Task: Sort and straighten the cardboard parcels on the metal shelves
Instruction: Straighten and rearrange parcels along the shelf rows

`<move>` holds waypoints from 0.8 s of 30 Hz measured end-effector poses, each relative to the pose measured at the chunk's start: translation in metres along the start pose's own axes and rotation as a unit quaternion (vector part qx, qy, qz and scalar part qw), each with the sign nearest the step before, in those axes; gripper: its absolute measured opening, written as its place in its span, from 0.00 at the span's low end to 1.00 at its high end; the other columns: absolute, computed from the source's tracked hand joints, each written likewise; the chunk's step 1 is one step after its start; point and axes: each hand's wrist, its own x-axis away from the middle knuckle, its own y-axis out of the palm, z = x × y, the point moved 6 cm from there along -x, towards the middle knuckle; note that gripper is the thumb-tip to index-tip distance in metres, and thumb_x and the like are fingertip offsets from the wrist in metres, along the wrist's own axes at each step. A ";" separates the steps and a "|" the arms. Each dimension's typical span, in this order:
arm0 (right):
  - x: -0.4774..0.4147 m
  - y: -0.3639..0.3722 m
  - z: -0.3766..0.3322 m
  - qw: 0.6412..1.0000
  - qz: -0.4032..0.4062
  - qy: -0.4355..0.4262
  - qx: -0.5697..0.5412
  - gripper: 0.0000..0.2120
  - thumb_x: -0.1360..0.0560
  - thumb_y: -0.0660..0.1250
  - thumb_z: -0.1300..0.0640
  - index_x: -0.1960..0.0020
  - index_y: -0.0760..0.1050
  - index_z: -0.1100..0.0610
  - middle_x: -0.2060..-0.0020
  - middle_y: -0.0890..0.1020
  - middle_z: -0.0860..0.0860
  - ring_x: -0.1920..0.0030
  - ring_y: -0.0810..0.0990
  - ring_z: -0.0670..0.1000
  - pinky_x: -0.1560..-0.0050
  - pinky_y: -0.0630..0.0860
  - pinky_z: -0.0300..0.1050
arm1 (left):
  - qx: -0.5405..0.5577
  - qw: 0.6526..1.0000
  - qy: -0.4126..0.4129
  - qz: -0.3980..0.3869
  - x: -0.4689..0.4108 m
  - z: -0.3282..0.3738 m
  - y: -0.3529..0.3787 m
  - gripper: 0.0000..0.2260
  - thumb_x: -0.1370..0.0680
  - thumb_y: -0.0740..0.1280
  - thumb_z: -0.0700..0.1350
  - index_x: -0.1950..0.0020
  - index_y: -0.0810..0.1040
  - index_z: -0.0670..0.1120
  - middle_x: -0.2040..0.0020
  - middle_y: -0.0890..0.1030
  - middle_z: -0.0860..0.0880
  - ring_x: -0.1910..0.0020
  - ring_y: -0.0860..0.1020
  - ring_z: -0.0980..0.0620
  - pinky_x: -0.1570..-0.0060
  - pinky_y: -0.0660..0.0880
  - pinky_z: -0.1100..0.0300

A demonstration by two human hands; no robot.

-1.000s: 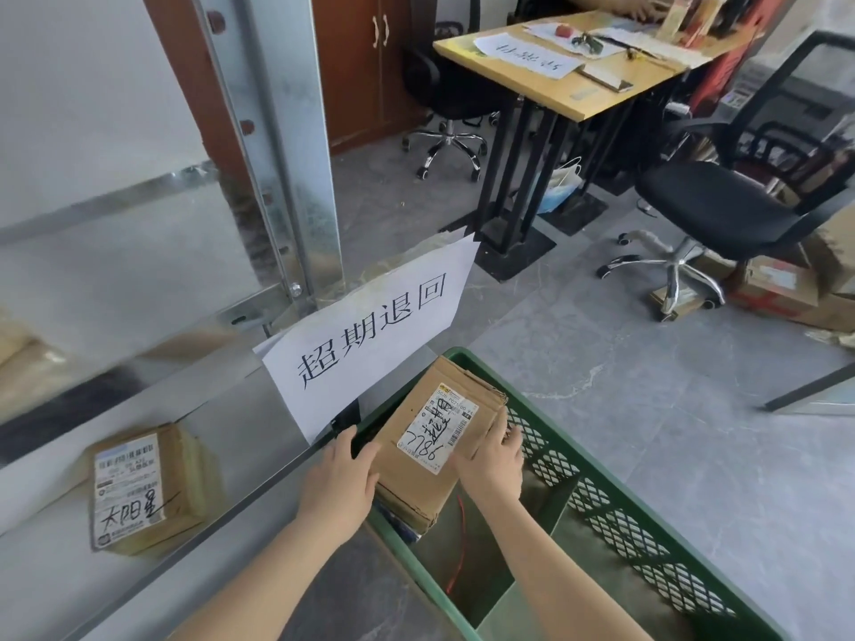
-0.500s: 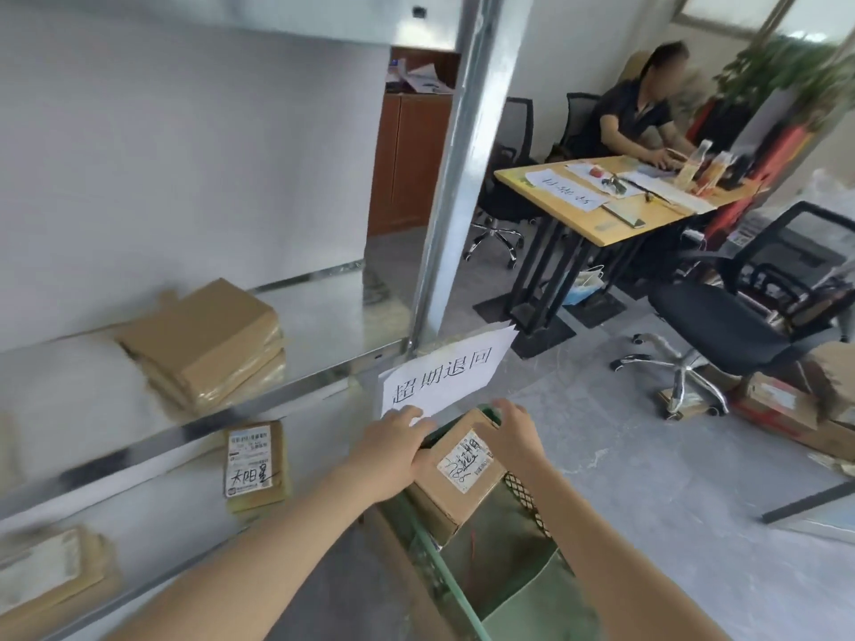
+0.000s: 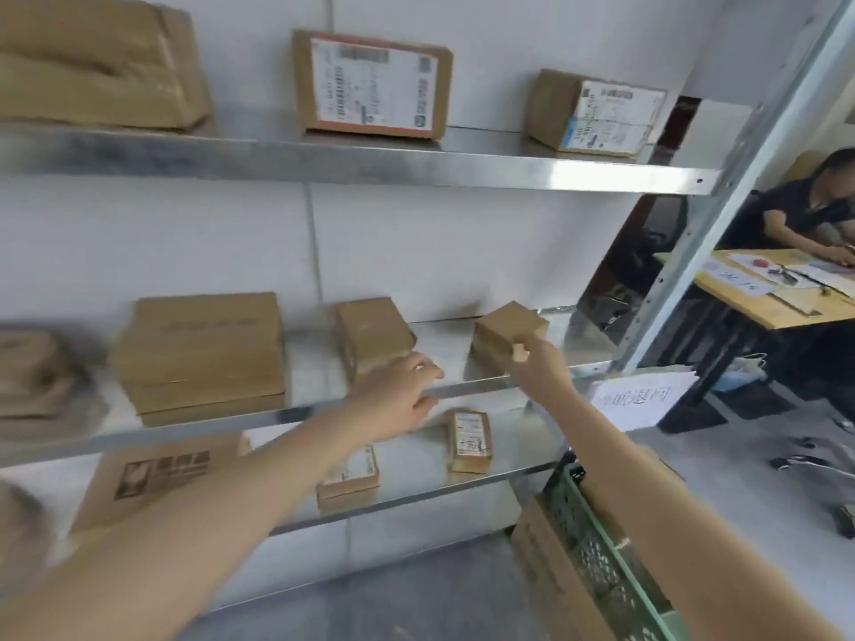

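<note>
Right hand (image 3: 536, 363) pinches the near corner of the small parcel (image 3: 506, 328), thumb on its front face; blur hides the other fingers. Left hand (image 3: 398, 393) is slack and empty at the front lip of the middle shelf (image 3: 451, 340). The parcel sits at that shelf's right end, turned askew. Judged light and stiff, with crushable corners: hold opposite side faces to square it.
</note>
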 end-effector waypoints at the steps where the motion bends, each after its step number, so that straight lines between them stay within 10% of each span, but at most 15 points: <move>1: 0.008 0.014 -0.035 1.000 -0.005 -0.019 0.002 0.22 0.23 0.66 0.54 0.31 0.70 0.58 0.39 0.77 0.59 0.41 0.76 0.60 0.47 0.72 0.48 | -0.002 1.000 -0.019 0.015 0.024 -0.023 -0.017 0.18 0.20 0.60 0.49 0.30 0.69 0.49 0.32 0.68 0.52 0.37 0.72 0.48 0.43 0.72 0.52; 8: 0.054 0.116 -0.233 0.980 -0.078 -0.183 -0.016 0.22 0.22 0.64 0.53 0.29 0.68 0.54 0.36 0.75 0.56 0.39 0.76 0.58 0.45 0.70 0.43 | 0.017 0.978 -0.187 0.095 0.168 -0.148 -0.110 0.19 0.19 0.61 0.47 0.29 0.68 0.46 0.30 0.66 0.50 0.35 0.71 0.50 0.44 0.64 0.64; 24: 0.084 0.296 -0.447 0.907 -0.250 -0.338 -0.012 0.26 0.23 0.66 0.52 0.27 0.64 0.55 0.31 0.67 0.58 0.33 0.69 0.60 0.37 0.71 0.50 | -0.017 0.891 -0.436 0.128 0.296 -0.327 -0.160 0.18 0.21 0.59 0.48 0.31 0.67 0.49 0.30 0.68 0.50 0.37 0.71 0.46 0.43 0.70 0.51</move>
